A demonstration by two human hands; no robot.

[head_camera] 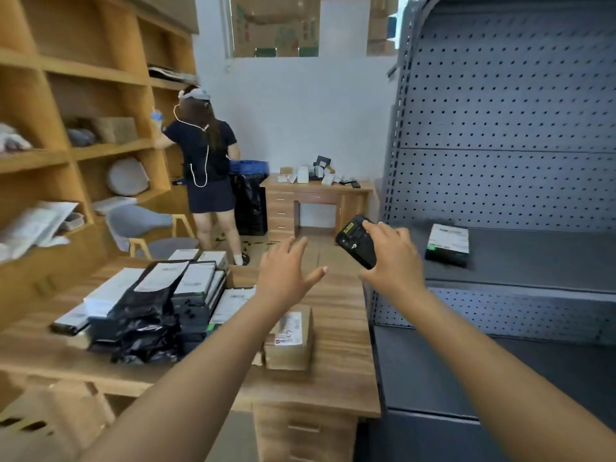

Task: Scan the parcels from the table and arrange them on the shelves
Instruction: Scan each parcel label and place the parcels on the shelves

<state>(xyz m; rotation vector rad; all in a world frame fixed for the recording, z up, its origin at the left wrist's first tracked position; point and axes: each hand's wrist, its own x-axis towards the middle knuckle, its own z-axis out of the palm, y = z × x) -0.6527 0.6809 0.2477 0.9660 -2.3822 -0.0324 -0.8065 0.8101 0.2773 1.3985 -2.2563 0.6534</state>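
My right hand (395,258) grips a black handheld scanner (355,241), held up near the left edge of the grey metal shelf (520,258). On that shelf lies one flat black parcel with a white label (448,245). My left hand (285,271) hovers empty with fingers spread above the wooden table (340,331). Below it sits a small brown cardboard parcel (291,338). Left of that, a pile of black boxes and black plastic mailers (160,305) covers the table.
Wooden cubby shelves (83,151) holding bagged items line the left wall. Another person (208,168) stands at them with their back to me, near a stool (146,225). A small wooden desk (316,201) and a black crate stack stand at the back wall.
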